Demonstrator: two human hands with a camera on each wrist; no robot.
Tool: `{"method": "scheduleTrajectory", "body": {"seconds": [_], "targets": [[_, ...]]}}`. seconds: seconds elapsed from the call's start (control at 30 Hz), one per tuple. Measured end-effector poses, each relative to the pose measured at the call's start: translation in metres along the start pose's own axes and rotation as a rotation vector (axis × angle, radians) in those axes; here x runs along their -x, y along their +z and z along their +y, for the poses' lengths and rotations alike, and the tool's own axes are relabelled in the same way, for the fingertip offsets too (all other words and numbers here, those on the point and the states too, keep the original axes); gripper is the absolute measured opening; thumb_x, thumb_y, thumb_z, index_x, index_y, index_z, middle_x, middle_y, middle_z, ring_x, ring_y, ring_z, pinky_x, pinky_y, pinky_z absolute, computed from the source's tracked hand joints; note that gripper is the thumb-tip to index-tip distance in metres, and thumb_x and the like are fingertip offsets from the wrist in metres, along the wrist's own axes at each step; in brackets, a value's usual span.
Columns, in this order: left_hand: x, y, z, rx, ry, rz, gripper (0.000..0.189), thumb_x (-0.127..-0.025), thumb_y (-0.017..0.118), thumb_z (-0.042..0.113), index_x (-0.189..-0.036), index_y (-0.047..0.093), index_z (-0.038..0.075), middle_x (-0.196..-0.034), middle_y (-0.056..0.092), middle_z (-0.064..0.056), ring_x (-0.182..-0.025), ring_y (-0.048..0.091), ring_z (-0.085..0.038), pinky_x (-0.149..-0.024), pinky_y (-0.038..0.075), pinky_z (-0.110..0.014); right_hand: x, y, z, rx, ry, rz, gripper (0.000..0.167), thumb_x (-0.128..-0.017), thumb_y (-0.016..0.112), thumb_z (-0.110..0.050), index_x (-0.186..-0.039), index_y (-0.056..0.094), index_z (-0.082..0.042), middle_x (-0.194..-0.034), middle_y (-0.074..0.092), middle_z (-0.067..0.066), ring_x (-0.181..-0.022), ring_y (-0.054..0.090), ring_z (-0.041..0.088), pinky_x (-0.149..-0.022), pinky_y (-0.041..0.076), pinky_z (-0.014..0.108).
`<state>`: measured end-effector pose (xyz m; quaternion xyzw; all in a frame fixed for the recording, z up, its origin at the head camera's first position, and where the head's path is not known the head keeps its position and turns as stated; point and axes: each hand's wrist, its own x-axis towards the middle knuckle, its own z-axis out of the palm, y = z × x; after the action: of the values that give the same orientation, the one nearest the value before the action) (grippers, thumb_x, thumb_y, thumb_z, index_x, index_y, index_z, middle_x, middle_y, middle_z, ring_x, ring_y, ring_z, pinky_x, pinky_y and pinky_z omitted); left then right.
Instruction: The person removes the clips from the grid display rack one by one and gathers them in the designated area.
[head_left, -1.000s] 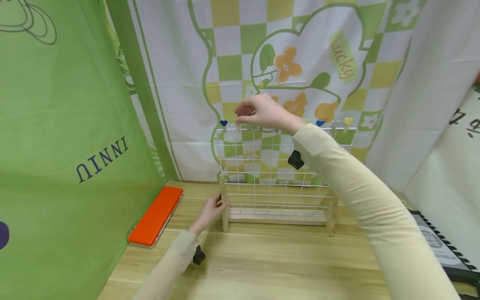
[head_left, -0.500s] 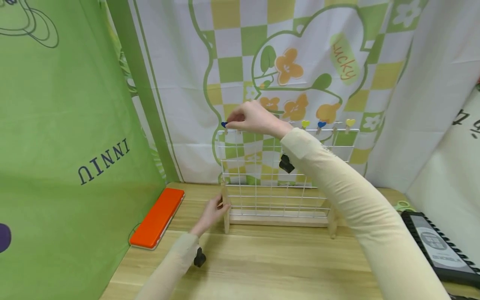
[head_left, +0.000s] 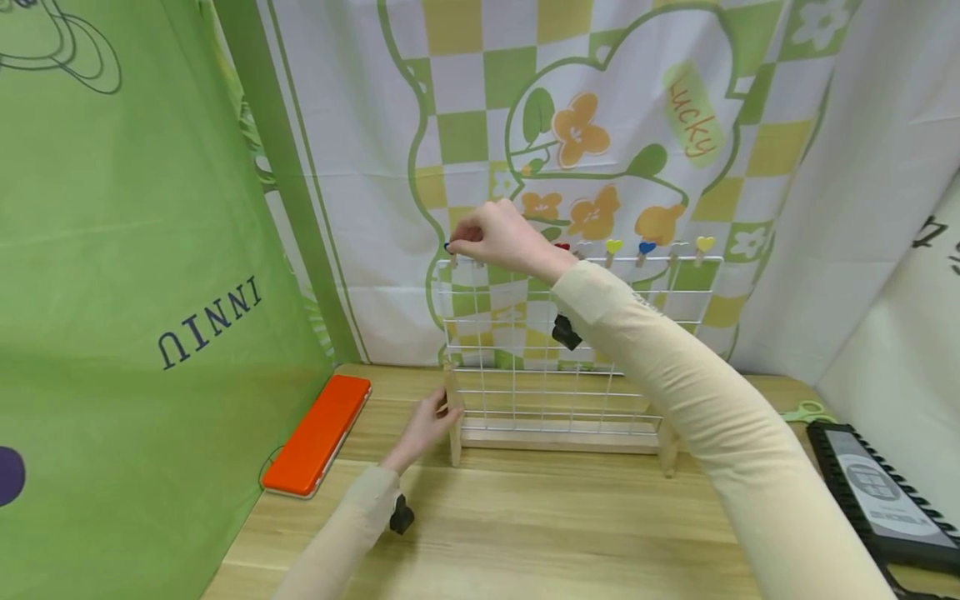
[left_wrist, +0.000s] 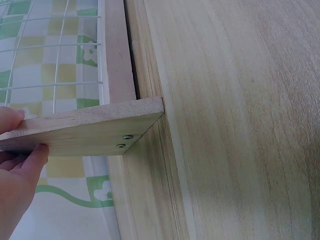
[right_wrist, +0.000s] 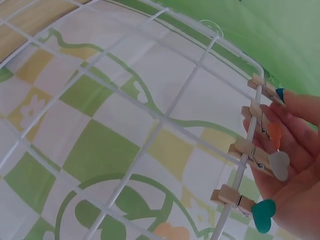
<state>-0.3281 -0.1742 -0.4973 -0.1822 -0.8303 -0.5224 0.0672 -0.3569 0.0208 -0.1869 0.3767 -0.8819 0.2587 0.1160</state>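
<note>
A white wire grid rack [right_wrist: 162, 120] stands on wooden legs, with small heart-topped clothespins clipped along its top wire. At the left end of that wire, my right hand [head_left: 501, 237] pinches the blue-heart clothespin [right_wrist: 264, 89] between thumb and fingers. Beside it in the right wrist view sit an orange-heart clothespin [right_wrist: 274, 134], a white-heart one [right_wrist: 279, 165] and a teal-heart one [right_wrist: 263, 215]. Low on the left, my left hand [head_left: 422, 427] grips the rack's wooden leg [left_wrist: 85, 131], thumb on one face and fingers on the other.
An orange flat case [head_left: 318, 433] lies on the wooden table [head_left: 525, 525] at the left. Green scissors [head_left: 810, 412] and a black spiral-bound item [head_left: 873, 483] are at the right. A patterned curtain [head_left: 352, 208] hangs close behind the rack.
My right hand has moved left along the top wire, from the orange-heart clothespin to the blue-heart one at the end. My left hand stays on the leg.
</note>
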Motion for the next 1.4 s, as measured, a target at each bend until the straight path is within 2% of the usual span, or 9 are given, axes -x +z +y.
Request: {"method": "scheduleTrajectory", "body": {"seconds": [0.2,0.37,0.57,0.67,0.73,0.9,0.93,1.13,1.4], "targets": [[0.000,0.000,0.000,-0.004,0.003,0.004,0.049,-0.095,0.059,-0.003,-0.139,0.043,-0.016,-0.135,0.052,-0.039,-0.128,0.052,-0.050,-0.102,0.053,-0.051,0.000,0.001,-0.005,0.017,0.017,0.031,0.016,-0.096,0.064,-0.016,-0.098,0.077,-0.005,-0.092,0.078,0.009,-0.074,0.070,0.018,-0.071,0.059,0.027],[0.000,0.000,-0.001,0.009,-0.011,-0.007,0.049,-0.095,0.059,-0.003,-0.140,0.043,-0.016,-0.137,0.051,-0.039,-0.129,0.051,-0.050,-0.103,0.052,-0.052,0.001,0.001,-0.007,0.039,0.007,0.069,0.015,-0.095,0.064,-0.013,-0.094,0.076,-0.004,-0.089,0.077,0.011,-0.071,0.070,0.019,-0.070,0.059,0.027],[0.000,0.001,0.001,0.024,-0.022,-0.015,0.049,-0.095,0.059,-0.003,-0.139,0.043,-0.017,-0.136,0.051,-0.039,-0.129,0.050,-0.051,-0.104,0.051,-0.053,0.004,-0.005,-0.009,0.022,0.021,0.136,0.014,-0.094,0.067,-0.014,-0.093,0.077,-0.004,-0.090,0.077,0.012,-0.077,0.071,0.020,-0.073,0.060,0.029],[0.000,0.002,0.000,0.033,-0.013,-0.005,0.049,-0.095,0.060,-0.002,-0.139,0.044,-0.016,-0.136,0.052,-0.039,-0.129,0.051,-0.051,-0.104,0.052,-0.053,0.007,-0.009,-0.010,0.002,0.028,0.140,0.015,-0.094,0.067,-0.015,-0.095,0.077,-0.005,-0.092,0.077,0.011,-0.079,0.071,0.020,-0.075,0.060,0.029],[0.002,0.003,0.004,0.025,-0.010,0.007,0.048,-0.095,0.059,-0.003,-0.139,0.044,-0.017,-0.136,0.052,-0.039,-0.129,0.051,-0.050,-0.103,0.052,-0.053,0.010,-0.011,-0.012,-0.014,0.024,0.139,0.015,-0.095,0.066,-0.017,-0.096,0.077,-0.006,-0.093,0.078,0.010,-0.079,0.072,0.019,-0.076,0.060,0.029],[0.002,0.004,0.005,0.015,-0.018,0.038,0.047,-0.094,0.058,-0.006,-0.137,0.044,-0.018,-0.135,0.051,-0.040,-0.129,0.051,-0.051,-0.103,0.051,-0.056,0.025,-0.016,-0.014,-0.058,-0.015,0.168,0.016,-0.095,0.066,-0.019,-0.099,0.077,-0.008,-0.095,0.078,0.008,-0.081,0.074,0.017,-0.079,0.062,0.029],[0.000,0.005,0.001,0.016,-0.016,0.041,0.047,-0.094,0.059,-0.006,-0.137,0.044,-0.018,-0.135,0.052,-0.039,-0.129,0.051,-0.050,-0.103,0.051,-0.056,0.028,-0.017,-0.013,-0.061,-0.024,0.179,0.016,-0.095,0.066,-0.019,-0.099,0.077,-0.008,-0.095,0.078,0.008,-0.082,0.074,0.017,-0.080,0.062,0.029],[0.001,0.002,-0.002,0.039,-0.005,0.006,0.048,-0.095,0.060,-0.003,-0.138,0.044,-0.017,-0.135,0.052,-0.039,-0.130,0.051,-0.050,-0.103,0.052,-0.054,0.053,-0.018,-0.008,-0.085,-0.036,0.238,0.015,-0.095,0.068,-0.020,-0.101,0.077,-0.010,-0.096,0.079,0.006,-0.084,0.075,0.017,-0.080,0.063,0.030],[0.001,0.002,-0.001,0.001,0.009,-0.001,0.043,-0.095,0.059,-0.003,-0.135,0.049,-0.015,-0.134,0.054,-0.037,-0.131,0.050,-0.049,-0.104,0.052,-0.052,0.097,0.008,0.019,-0.110,0.033,0.212,0.016,-0.095,0.068,-0.021,-0.102,0.076,-0.010,-0.097,0.078,0.006,-0.085,0.074,0.018,-0.081,0.063,0.034]]}}
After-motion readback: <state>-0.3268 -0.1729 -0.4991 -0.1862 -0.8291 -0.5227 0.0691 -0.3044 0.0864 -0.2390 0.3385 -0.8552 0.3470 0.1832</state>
